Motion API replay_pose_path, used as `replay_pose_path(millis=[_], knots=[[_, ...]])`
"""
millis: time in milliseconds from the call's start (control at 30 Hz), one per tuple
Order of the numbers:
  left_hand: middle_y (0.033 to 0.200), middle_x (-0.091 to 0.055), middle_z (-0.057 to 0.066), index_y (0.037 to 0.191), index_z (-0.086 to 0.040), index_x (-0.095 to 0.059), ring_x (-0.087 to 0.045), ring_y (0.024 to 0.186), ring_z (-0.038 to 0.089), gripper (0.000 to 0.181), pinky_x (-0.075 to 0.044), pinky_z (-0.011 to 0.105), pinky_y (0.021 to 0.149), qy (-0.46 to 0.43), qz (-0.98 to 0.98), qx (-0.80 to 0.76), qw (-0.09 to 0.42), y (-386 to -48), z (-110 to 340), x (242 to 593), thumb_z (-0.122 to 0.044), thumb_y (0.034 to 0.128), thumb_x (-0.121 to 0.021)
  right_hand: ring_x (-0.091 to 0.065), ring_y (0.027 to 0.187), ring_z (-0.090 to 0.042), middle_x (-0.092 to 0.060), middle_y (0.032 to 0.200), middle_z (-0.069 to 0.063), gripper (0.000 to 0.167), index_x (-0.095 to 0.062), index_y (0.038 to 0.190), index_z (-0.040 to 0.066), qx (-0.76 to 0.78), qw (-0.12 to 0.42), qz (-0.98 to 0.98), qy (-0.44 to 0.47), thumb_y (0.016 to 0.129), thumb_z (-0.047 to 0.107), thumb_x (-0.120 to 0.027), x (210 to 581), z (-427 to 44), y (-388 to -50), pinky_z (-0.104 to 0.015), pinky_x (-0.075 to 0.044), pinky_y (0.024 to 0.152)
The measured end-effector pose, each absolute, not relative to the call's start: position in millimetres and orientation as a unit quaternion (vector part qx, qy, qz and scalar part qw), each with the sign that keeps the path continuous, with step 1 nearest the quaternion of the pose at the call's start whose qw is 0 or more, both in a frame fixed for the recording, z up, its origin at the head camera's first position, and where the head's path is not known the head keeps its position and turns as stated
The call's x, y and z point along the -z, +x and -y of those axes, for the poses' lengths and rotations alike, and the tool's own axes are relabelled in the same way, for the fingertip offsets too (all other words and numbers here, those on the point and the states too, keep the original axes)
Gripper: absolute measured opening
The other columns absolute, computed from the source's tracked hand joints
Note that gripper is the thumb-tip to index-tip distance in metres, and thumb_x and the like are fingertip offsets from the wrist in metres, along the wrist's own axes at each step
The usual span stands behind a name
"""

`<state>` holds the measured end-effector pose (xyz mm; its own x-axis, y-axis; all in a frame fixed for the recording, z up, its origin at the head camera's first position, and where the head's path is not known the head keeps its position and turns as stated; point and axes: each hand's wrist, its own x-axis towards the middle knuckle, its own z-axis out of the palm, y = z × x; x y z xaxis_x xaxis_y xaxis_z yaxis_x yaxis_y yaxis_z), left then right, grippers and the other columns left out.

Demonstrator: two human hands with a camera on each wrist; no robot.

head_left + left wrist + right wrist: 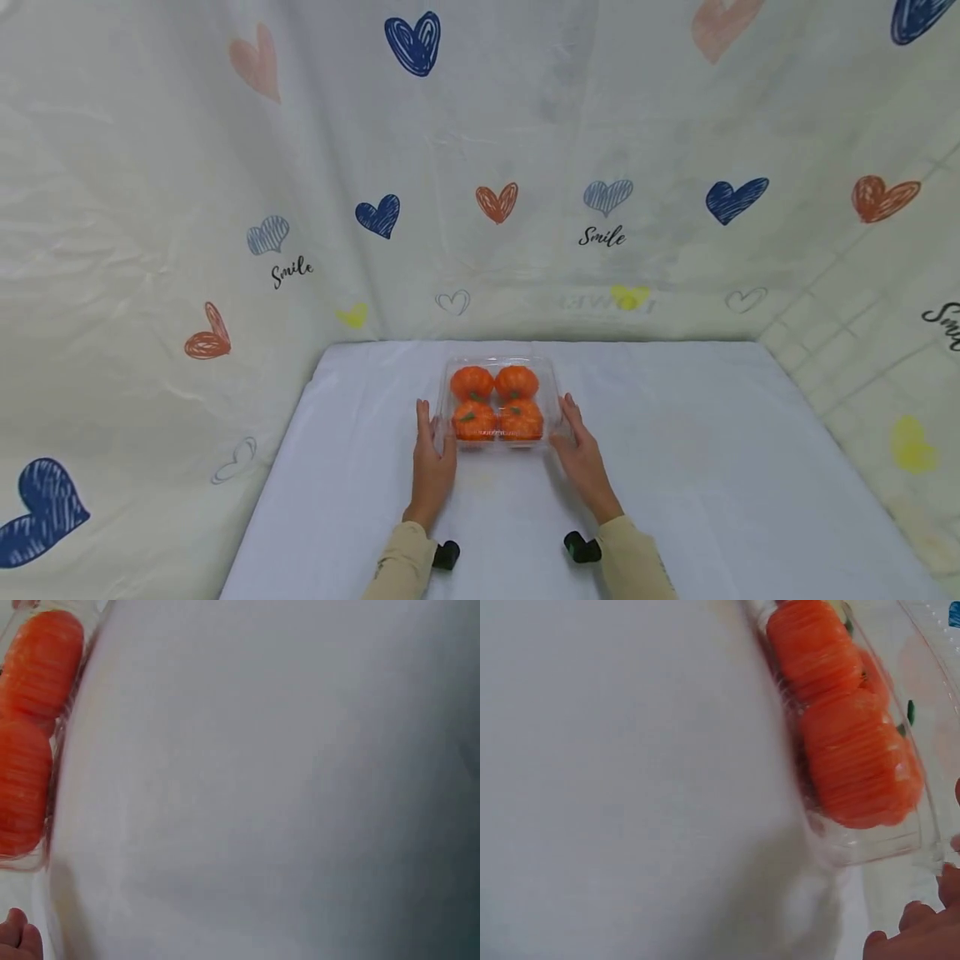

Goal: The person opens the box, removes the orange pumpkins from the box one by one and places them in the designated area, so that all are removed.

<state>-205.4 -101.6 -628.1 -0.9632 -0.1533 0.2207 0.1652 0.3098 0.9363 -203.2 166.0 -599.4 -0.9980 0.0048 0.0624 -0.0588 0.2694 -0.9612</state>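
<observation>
A clear plastic clamshell box (555,392) lies at the far middle of the table, with several small orange pumpkins (473,420) inside it. Along the box's left side my left hand (433,477) rests with its fingers mostly straight. My right hand (587,468) is at the opposite side, fingers extended forward by the box edge. The left wrist view catches orange pumpkins (22,787) through the plastic and a few fingertips (21,936) at its lower left. In the right wrist view, fingers (922,930) lie close to the box corner (885,847); contact is hard to tell.
A white cloth covers the table (720,467). Behind it and at both sides hangs a pale curtain (525,125) printed with hearts. Small black devices (582,547) sit at both wrists, beside the beige sleeves (634,560).
</observation>
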Motion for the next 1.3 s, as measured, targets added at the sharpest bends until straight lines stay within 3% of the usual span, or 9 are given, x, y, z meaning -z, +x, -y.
replay_pose_path(millis=[133,267,500,667,933,1300], knots=[[0.18,-0.006,0.0,0.173,-0.033,0.002,-0.021,0.162,0.028,0.096,-0.024,0.054,0.127,0.0,0.812,0.578,0.076,-209.7,107.0,626.6,-0.034,0.1066,-0.067,-0.011,0.164,-0.03,-0.023,0.177,-0.009,0.061,-0.035,0.168,0.006,-0.593,0.037,0.804,0.013,0.112,0.014,-0.057,583.9,-167.3,-209.2,-0.057,-0.014,0.129],[0.179,0.003,-0.005,0.173,-0.029,0.006,-0.007,0.164,0.024,0.115,-0.014,0.054,0.13,-0.025,0.84,0.541,0.026,-217.5,113.8,622.3,-0.053,0.0969,-0.077,-0.013,0.164,-0.029,-0.026,0.176,-0.008,0.058,-0.04,0.165,0.005,-0.593,0.047,0.804,0.021,0.112,0.02,-0.058,565.0,-168.5,-219.8,-0.056,-0.016,0.129],[0.18,0.004,0.001,0.174,-0.018,0.003,-0.005,0.164,0.027,0.123,-0.015,0.056,0.129,-0.074,0.86,0.505,-0.014,-222.3,124.9,622.6,-0.062,0.0915,-0.078,-0.026,0.16,-0.036,-0.038,0.169,-0.018,0.055,-0.041,0.162,-0.002,-0.622,0.056,0.779,0.057,0.114,0.022,-0.054,535.4,-172.3,-248.0,-0.055,-0.024,0.127],[0.18,0.006,0.0,0.173,-0.01,-0.003,-0.006,0.164,0.027,0.123,-0.018,0.056,0.128,-0.089,0.866,0.492,-0.026,-219.5,127.4,620.6,-0.06,0.091,-0.079,-0.033,0.156,-0.038,-0.038,0.168,-0.02,0.061,-0.036,0.165,0.0,-0.642,0.044,0.762,0.078,0.116,0.034,-0.049,515.5,-177.5,-273.1,-0.056,-0.026,0.127],[0.18,0.006,-0.002,0.174,-0.014,-0.001,-0.008,0.164,0.029,0.123,-0.02,0.06,0.127,-0.075,0.869,0.487,-0.051,-211.1,126.3,617.6,-0.065,0.0907,-0.077,-0.027,0.159,-0.039,-0.027,0.173,-0.021,0.078,-0.014,0.173,0.012,-0.644,-0.041,0.759,0.08,0.114,0.058,-0.034,494.6,-183.5,-316.5,-0.057,-0.018,0.129],[0.18,0.006,0.001,0.173,-0.01,-0.001,-0.006,0.164,0.027,0.122,-0.017,0.056,0.128,-0.092,0.866,0.49,-0.049,-206.8,128.8,619.8,-0.063,0.0923,-0.076,-0.01,0.163,-0.036,-0.008,0.178,-0.02,0.11,0.0,0.17,0.0,-0.703,-0.151,0.695,0.009,0.102,0.08,-0.032,502.8,-185.8,-348.5,-0.054,-0.011,0.131]])
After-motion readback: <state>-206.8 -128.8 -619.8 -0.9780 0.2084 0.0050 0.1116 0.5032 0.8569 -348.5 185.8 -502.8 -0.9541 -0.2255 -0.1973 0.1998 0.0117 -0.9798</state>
